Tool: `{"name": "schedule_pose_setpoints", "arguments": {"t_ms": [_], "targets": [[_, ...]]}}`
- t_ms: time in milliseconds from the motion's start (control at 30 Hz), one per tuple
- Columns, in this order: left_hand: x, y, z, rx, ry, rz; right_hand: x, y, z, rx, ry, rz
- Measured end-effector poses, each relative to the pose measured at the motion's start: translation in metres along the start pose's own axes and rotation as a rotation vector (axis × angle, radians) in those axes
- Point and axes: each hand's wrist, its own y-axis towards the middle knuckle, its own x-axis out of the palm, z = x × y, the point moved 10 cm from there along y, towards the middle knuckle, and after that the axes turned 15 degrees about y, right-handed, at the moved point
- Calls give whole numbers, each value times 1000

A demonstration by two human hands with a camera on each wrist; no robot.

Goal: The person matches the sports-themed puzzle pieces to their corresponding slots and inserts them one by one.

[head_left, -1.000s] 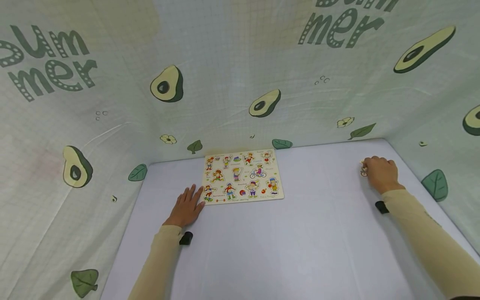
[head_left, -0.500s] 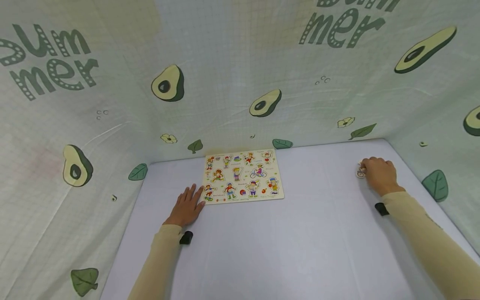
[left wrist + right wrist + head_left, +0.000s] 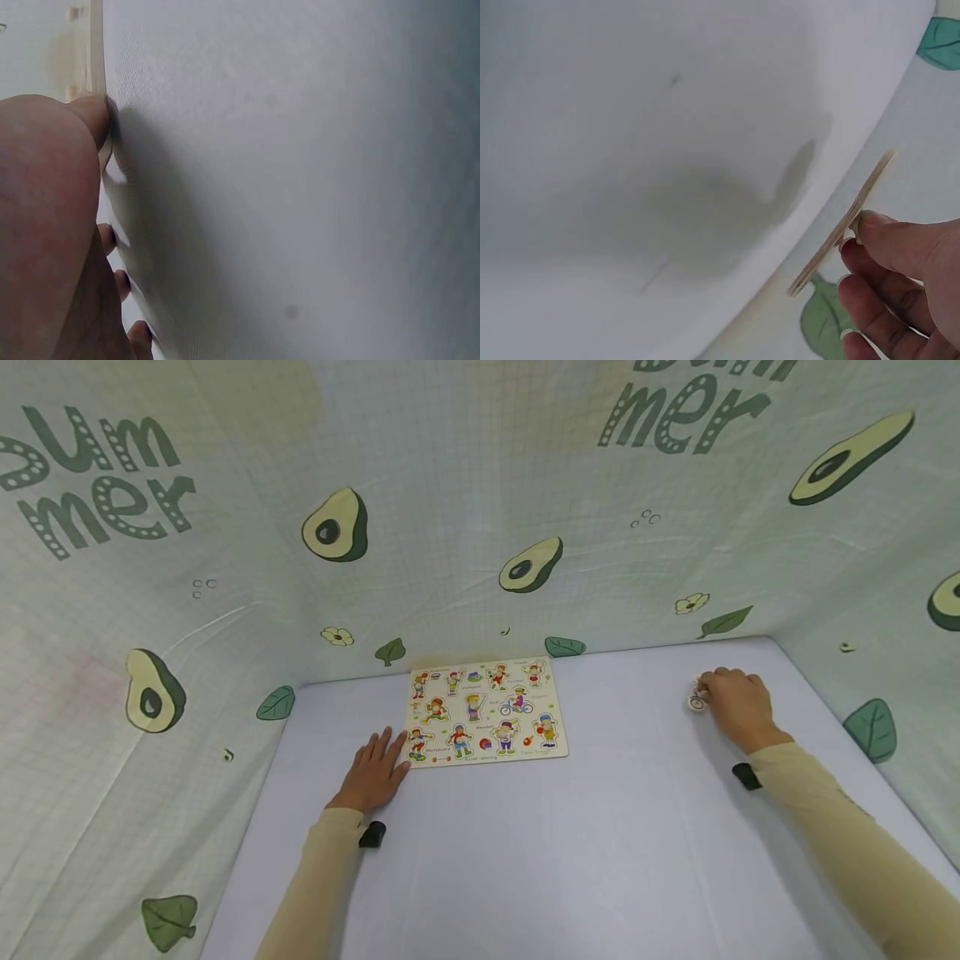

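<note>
My right hand [image 3: 738,706] pinches a flat wooden puzzle piece [image 3: 697,702] between thumb and fingertips, raised off the table. Part of a printed bicycle wheel shows on it; my fingers cover the rest. The right wrist view has the piece [image 3: 843,226] edge-on, a thin strip of plywood. At the left, my left hand [image 3: 371,772] lies with fingers spread, thumb and fingertips against the left edge of a puzzle board [image 3: 487,727]. Little sports figures in several rows cover that board, a cyclist among them. From the left wrist, the thumb [image 3: 90,120] meets the board's edge.
Both hands work over a white table [image 3: 570,852]. Behind and at the sides hangs a pale cloth [image 3: 435,560] printed with avocados, leaves and lettering. The board lies close to the table's back edge. A black wrist camera [image 3: 747,775] sits below the right hand.
My right hand has lifted and moved left with the puzzle piece, away from the table's right edge. My left hand and the board have stayed in place.
</note>
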Motion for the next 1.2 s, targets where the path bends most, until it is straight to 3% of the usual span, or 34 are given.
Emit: {"name": "schedule_pose_setpoints", "arguments": {"t_ms": [367,600,1200], "targets": [[7,4,-6,4,14,20,14,9,-45,-65,-12,-3],[6,3,-4,-5,10,-18,25,13,-80,-131,0,7],[4,1,-3,-4,13,-13,75,36,-158,-200,22,-45]]}}
